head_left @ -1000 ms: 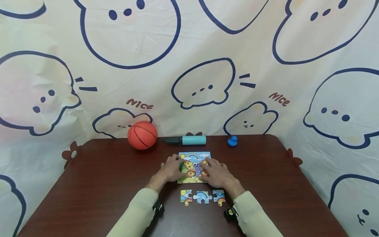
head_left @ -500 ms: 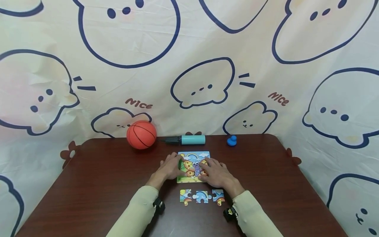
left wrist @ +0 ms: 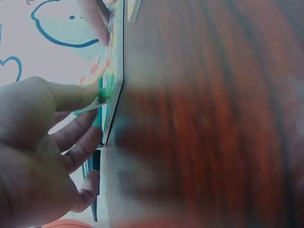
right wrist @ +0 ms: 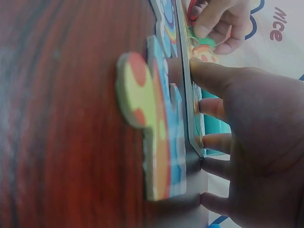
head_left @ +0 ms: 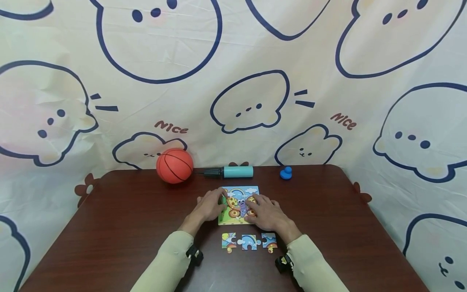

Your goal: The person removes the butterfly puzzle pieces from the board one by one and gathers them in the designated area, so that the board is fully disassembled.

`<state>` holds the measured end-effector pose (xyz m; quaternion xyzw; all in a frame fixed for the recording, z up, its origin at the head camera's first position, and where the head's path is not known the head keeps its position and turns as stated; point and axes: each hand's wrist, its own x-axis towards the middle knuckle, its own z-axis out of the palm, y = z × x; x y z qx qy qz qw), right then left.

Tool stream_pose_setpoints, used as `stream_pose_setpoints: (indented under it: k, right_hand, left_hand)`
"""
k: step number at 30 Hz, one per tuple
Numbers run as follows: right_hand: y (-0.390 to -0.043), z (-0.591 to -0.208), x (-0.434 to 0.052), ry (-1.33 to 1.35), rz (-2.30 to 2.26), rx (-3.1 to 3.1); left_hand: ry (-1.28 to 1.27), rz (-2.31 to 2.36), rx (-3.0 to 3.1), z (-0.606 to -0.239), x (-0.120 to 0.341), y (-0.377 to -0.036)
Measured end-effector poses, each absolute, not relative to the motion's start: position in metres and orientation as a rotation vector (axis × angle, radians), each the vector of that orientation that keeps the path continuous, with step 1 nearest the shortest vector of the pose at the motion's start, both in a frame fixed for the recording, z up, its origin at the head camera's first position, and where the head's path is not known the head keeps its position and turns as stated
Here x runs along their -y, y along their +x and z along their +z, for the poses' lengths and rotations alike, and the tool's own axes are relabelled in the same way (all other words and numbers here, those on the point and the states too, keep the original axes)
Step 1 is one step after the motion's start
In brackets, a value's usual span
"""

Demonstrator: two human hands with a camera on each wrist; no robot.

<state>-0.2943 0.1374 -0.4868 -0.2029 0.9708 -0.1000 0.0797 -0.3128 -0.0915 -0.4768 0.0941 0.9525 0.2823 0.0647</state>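
Observation:
A colourful picture puzzle board [head_left: 240, 191] lies on the dark wooden table [head_left: 127, 219], and both hands are on it. My left hand [head_left: 209, 207] is at the board's left edge, where thumb and fingers pinch a green puzzle piece [left wrist: 102, 95] that is tilted up from the board [left wrist: 116, 71]. My right hand [head_left: 266, 213] rests on the board's right half with straight, spread fingers [right wrist: 213, 107] and holds nothing. Three loose puzzle pieces [head_left: 249, 242] lie in a row just in front of the board, close to the right wrist [right wrist: 156, 118].
Along the table's back edge lie an orange basketball [head_left: 174, 165], a teal hand pump [head_left: 233, 172] and a small blue duck [head_left: 286, 173]. A printed cloth hangs behind the table.
The left fingers have shifted slightly at the board's left edge, and the green piece there now stands a little raised. The right hand has stayed put.

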Motion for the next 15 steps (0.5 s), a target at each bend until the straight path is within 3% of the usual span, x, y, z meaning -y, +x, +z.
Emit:
stream_pose_setpoints:
  k: [15]
  right_hand:
    - [-0.2945,-0.4870,-0.1373,-0.594,-0.290,-2.907]
  left_hand:
    - [0.262,1.117,-2.816,-0.4766,0.0985,-0.3055]
